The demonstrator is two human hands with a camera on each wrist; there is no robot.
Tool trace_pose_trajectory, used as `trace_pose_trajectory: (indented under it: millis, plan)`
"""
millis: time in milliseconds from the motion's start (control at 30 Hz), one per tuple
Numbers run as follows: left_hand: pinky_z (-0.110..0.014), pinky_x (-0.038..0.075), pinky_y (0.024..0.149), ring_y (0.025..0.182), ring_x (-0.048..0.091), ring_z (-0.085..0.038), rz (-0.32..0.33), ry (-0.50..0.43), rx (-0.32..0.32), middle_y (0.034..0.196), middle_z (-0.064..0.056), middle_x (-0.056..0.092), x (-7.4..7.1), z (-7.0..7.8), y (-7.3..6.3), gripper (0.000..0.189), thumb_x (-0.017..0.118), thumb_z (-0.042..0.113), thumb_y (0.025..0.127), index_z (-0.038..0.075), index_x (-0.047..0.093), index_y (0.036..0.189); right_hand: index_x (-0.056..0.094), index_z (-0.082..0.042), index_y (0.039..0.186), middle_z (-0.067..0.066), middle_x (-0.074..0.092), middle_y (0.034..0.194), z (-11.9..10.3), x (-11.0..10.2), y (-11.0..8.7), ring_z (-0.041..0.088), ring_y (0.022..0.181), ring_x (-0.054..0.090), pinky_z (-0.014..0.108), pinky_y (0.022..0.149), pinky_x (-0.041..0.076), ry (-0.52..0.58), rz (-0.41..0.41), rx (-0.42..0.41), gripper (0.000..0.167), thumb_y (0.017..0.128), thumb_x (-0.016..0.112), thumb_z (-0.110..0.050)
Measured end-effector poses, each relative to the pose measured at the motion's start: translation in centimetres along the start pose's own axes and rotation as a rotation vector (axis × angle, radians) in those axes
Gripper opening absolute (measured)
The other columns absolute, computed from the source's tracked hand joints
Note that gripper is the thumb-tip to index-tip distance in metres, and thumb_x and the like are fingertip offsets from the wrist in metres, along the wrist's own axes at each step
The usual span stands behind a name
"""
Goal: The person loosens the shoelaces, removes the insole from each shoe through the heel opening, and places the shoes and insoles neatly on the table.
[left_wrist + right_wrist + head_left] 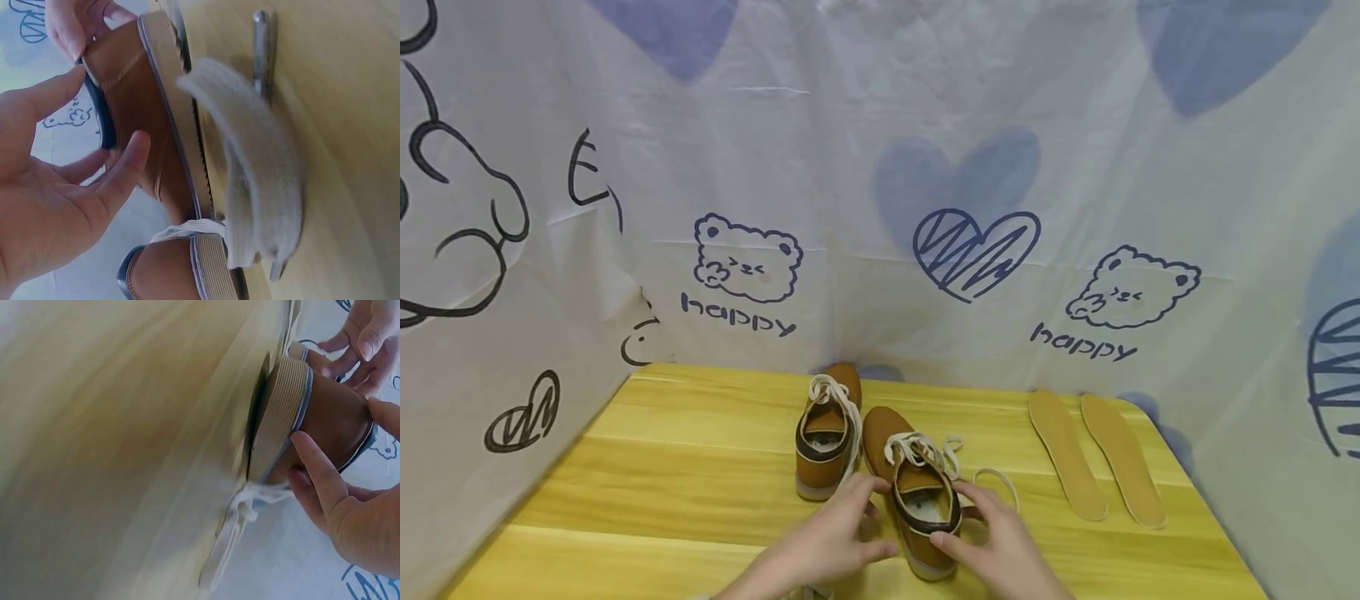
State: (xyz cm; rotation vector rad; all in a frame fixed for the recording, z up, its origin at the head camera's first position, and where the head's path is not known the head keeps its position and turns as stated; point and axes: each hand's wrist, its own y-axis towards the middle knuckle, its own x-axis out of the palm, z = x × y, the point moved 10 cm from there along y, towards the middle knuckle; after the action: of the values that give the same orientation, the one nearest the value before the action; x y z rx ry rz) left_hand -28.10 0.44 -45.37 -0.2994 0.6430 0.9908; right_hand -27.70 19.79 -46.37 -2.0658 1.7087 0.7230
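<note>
A brown leather shoe (880, 429) with a dark collar and white laces (917, 450) stands on the table between my hands, its toe pointing away and slightly left. My right hand (1000, 542) grips its heel end from the right, thumb at the collar and fingers along the side, as the right wrist view shows. At the shoe's left side, my left hand (842, 533) has its fingers spread and relaxed near the collar. Just left of it stands the matching shoe (816, 475), laced, with its heel facing me.
Two tan insoles (1067, 458) lie side by side on the right of the yellow wood-grain table (685, 467). A folded off-white lace (265, 175) lies near the front edge. A printed white cloth (850, 167) hangs behind the table and at its sides.
</note>
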Motion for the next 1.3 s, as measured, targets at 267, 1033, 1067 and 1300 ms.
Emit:
trace_pose_trajectory:
  millis: [267, 1033, 1067, 1300]
  plan:
    - [-0.032, 0.058, 0.088, 0.114, 0.064, -0.031, 0.020, -0.131, -0.011, 0.138, -0.017, 0.049, 0.0, -0.7, 0.8, 0.092, 0.090, 0.028, 0.083, -0.005, 0.039, 0.152, 0.056, -0.008, 0.146, 0.019, 0.056, 0.146, -0.3, 0.9, 0.6, 0.036, 0.118, 0.066, 0.054, 0.096, 0.057, 0.116, 0.050, -0.023, 0.067, 0.090, 0.083, -0.034]
    - [-0.045, 0.059, 0.094, 0.122, 0.063, -0.039, 0.191, -0.128, -0.060, 0.150, -0.031, 0.044, -2.3, -2.6, 4.3, 0.074, 0.075, 0.014, 0.097, -0.010, 0.035, 0.155, 0.051, 0.000, 0.148, 0.025, 0.050, 0.149, -0.5, 2.2, 5.2, 0.040, 0.123, 0.062, 0.035, 0.083, 0.062, 0.196, 0.152, 0.023, 0.067, 0.094, 0.079, -0.027]
    - [-0.045, 0.058, 0.095, 0.122, 0.063, -0.039, 0.197, -0.127, -0.065, 0.150, -0.031, 0.044, -2.3, -2.7, 4.4, 0.074, 0.075, 0.014, 0.097, -0.010, 0.035, 0.155, 0.051, 0.000, 0.148, 0.025, 0.051, 0.149, -0.5, 2.2, 5.3, 0.040, 0.123, 0.062, 0.036, 0.084, 0.062, 0.193, 0.155, 0.020, 0.067, 0.094, 0.079, -0.027]
    - [-0.048, 0.057, 0.096, 0.121, 0.063, -0.039, 0.218, -0.123, -0.094, 0.147, -0.031, 0.047, -2.3, -3.2, 4.9, 0.074, 0.074, 0.015, 0.098, -0.010, 0.034, 0.155, 0.052, 0.001, 0.148, 0.027, 0.051, 0.149, -0.7, 1.9, 5.9, 0.041, 0.122, 0.064, 0.050, 0.095, 0.058, 0.161, 0.156, -0.003, 0.065, 0.095, 0.078, -0.026]
